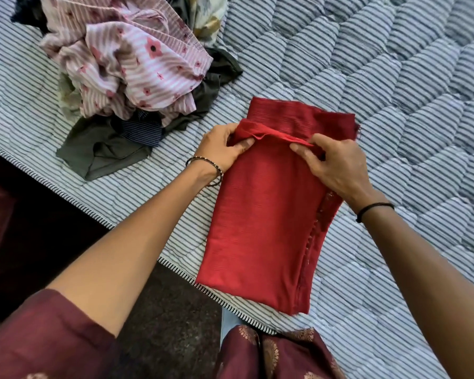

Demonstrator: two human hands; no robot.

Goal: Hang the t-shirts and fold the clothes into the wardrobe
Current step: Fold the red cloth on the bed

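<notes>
A person folds a red cloth [260,214] on a bed, both hands at its upper part. The left hand [222,147] pinches the folded-over edge between thumb and fingers at the cloth's left side; the right hand [337,165] grips the same edge with curled fingers at the right. The cloth lies flat as a long folded panel near the bed's front edge, its lower corner just over the edge.

To the upper left, well apart from the red cloth, sits a heap of unfolded clothes: a pink striped garment with red flowers [137,58] on top, an olive-green garment [101,151] spread beneath it, and a dark blue striped piece [145,129] between them. Nothing lies between the heap and the hands.

The bed carries a quilted cover with grey and white stripes [394,77]. A dark floor [170,318] shows below the bed's edge. The person wears a maroon garment [52,337] with gold motifs, a beaded bracelet [205,165] on the left wrist and a black band [374,210] on the right.
</notes>
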